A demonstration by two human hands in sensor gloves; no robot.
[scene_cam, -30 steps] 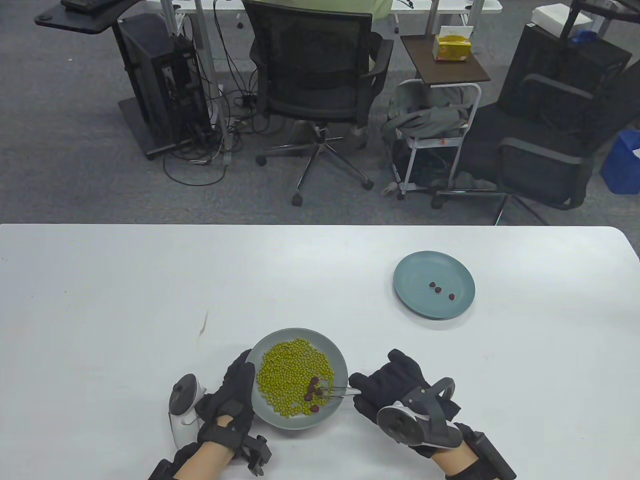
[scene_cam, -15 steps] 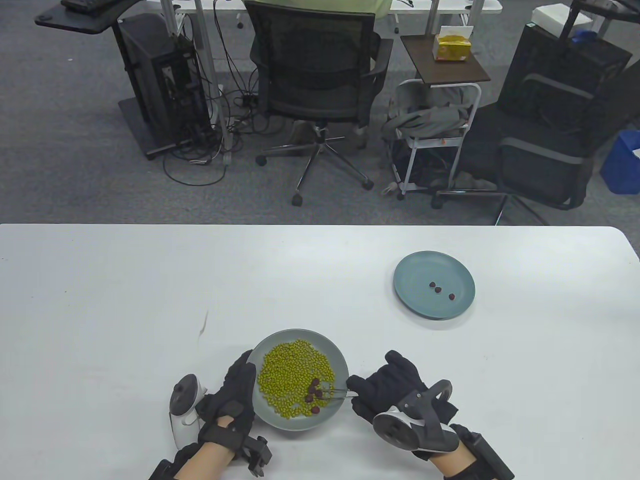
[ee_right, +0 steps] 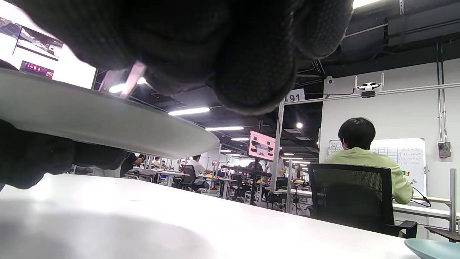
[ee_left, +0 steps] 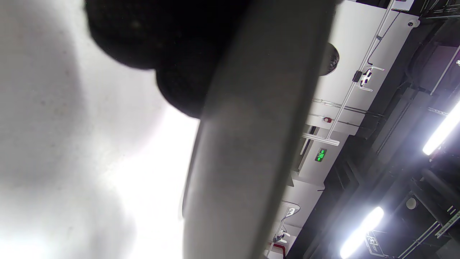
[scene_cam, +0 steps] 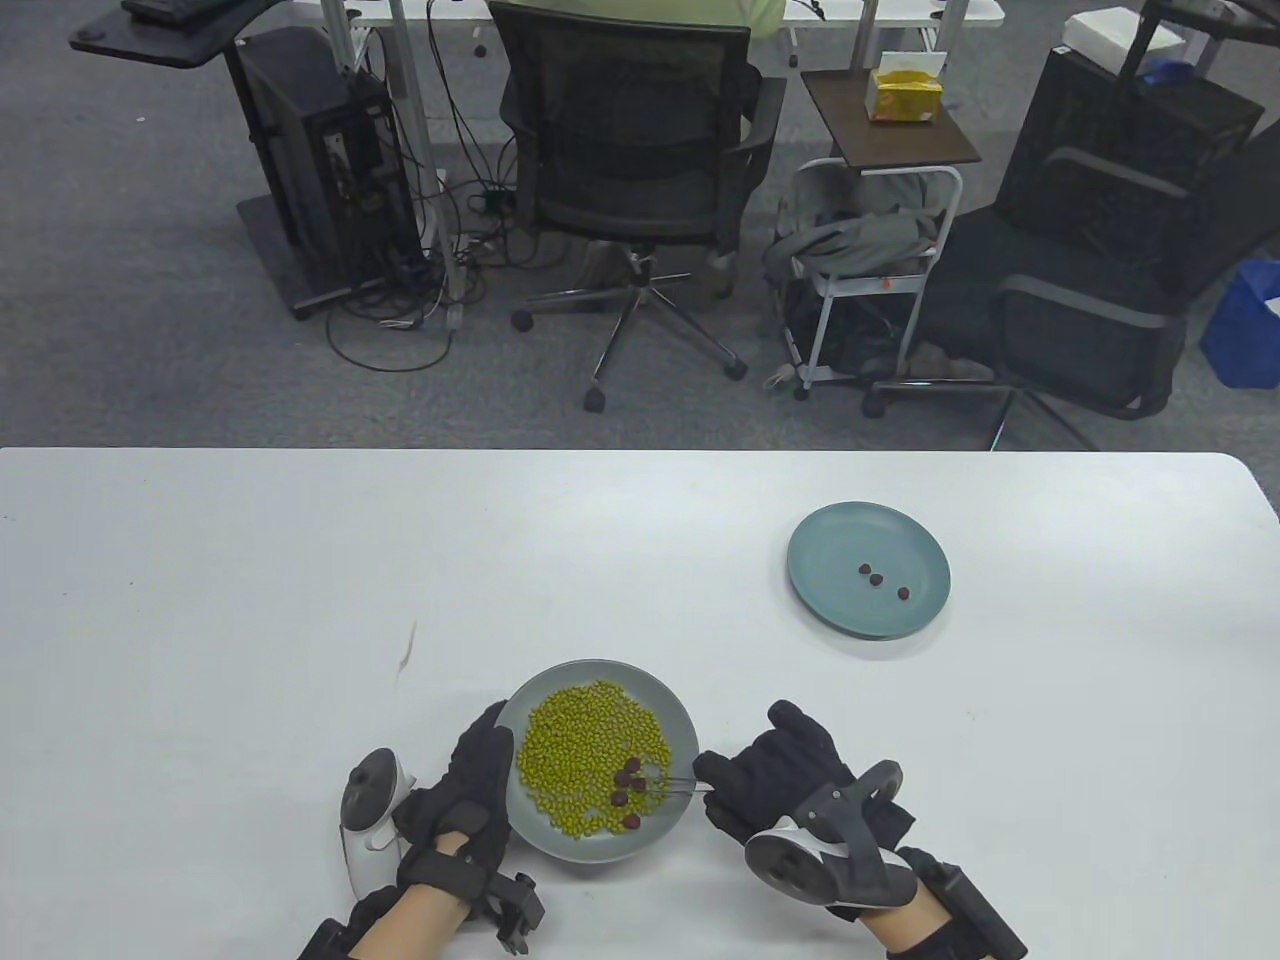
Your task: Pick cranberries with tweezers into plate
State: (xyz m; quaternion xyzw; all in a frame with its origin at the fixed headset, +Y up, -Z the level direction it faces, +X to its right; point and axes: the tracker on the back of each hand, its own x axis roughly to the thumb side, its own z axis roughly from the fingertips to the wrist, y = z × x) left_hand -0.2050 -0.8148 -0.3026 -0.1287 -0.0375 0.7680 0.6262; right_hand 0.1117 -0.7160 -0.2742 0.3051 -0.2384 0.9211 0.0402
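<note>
From the table view, I count 3 cranberries (scene_cam: 880,579) already lying in the teal plate (scene_cam: 867,569) far off to my right on the white surface (scene_cam: 250,560), well apart from where I am working. About 4 more cranberries (scene_cam: 626,781) sit among the green beans (scene_cam: 580,745) in the grey plate (scene_cam: 598,760) near me, so I judge the job a little under half done, with the current pick not yet lifted clear. My right hand (scene_cam: 775,775) pinches the tweezers (scene_cam: 680,786), fingers curled round the handle end, and the tips reach in over the plate's right rim to the dark cluster. Whether the tips have closed on a berry is too small to tell. My left hand (scene_cam: 470,790) lies against the grey plate's left rim, fingers (scene_cam: 487,745) extended along it, steadying rather than gripping as far as I can see.

In the left wrist view, the camera is tilted hard: the grey plate's rim (ee_left: 251,136) fills the middle as a broad blurred band, with dark gloved fingers (ee_left: 169,46) pressed against it at the top. No berries show here.

In the right wrist view, my gloved fingers (ee_right: 222,50) bunch at the top, clenched on a sliver of the metal tweezers (ee_right: 131,77). The grey plate's underside (ee_right: 107,122) runs across the left, and a corner of the teal plate (ee_right: 433,248) peeks in at bottom right. The tips and berries are hidden.
</note>
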